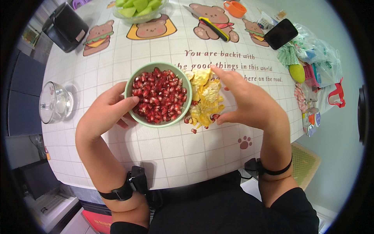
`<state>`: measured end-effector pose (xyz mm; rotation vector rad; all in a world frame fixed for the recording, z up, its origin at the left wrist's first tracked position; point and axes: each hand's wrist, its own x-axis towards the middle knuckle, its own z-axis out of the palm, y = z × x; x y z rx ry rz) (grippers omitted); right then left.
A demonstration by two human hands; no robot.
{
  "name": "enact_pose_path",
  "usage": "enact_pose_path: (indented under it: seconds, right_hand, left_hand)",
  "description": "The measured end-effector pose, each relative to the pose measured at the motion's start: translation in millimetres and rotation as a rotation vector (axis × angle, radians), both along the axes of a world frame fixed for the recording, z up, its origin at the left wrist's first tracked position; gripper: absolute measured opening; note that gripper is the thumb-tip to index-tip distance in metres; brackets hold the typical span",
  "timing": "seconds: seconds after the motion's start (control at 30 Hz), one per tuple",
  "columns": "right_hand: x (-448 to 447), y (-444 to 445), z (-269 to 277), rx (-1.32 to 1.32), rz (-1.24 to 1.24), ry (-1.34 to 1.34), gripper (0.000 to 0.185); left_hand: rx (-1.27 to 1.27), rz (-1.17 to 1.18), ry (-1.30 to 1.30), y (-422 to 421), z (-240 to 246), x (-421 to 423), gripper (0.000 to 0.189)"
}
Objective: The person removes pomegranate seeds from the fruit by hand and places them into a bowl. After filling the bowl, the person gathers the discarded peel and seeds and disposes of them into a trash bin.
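Note:
A light green bowl (158, 124) full of red pomegranate seeds (159, 95) stands on the table. My left hand (108, 106) grips its left side, the thumb over the rim and the fingers around the outer wall. Right of the bowl, close against it, lies a heap of yellow pomegranate peel and membrane (207, 99) with a few loose seeds at its lower edge. My right hand (245, 101) is at the right side of the heap, its thumb and fingers spread apart, holding nothing; whether it touches the peel is unclear.
Beyond are a glass bowl of green fruit pieces (137, 11), a knife with a yellow-black handle (214, 29) and an orange cup (235, 9). A glass dish (55, 102) and black container (65, 27) stand left. A phone (281, 34), green fruit (297, 73) and plastic bags (320, 52) lie right.

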<state>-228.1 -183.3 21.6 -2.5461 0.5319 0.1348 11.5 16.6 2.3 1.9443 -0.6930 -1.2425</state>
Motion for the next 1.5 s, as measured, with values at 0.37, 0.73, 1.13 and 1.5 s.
enact_pose_path:
  seconds: [0.37,0.73,1.13,1.5]
  right_hand:
    - [13.8,1.2,-7.3,-0.065,-0.008,0.041,0.121]
    - [4.6,-10.7,-12.3,0.052,0.053,-0.030,0.129]
    - [7.0,-7.8,-25.1,-0.062,0.131,-0.039,0.123]
    - [22.1,0.4,-21.7,0.039,0.150,-0.085,0.104]
  left_hand:
    - [-0.034,0.147,0.211,-7.3,1.7,8.1,0.038]
    - [-0.265,0.446,0.141,-1.5,21.1,51.2,0.032]
    - [-0.267,0.549,0.330,-24.0,-34.6,65.1,0.031]
    - [-0.179,0.451,0.171,-20.4,-19.4,43.4,0.051]
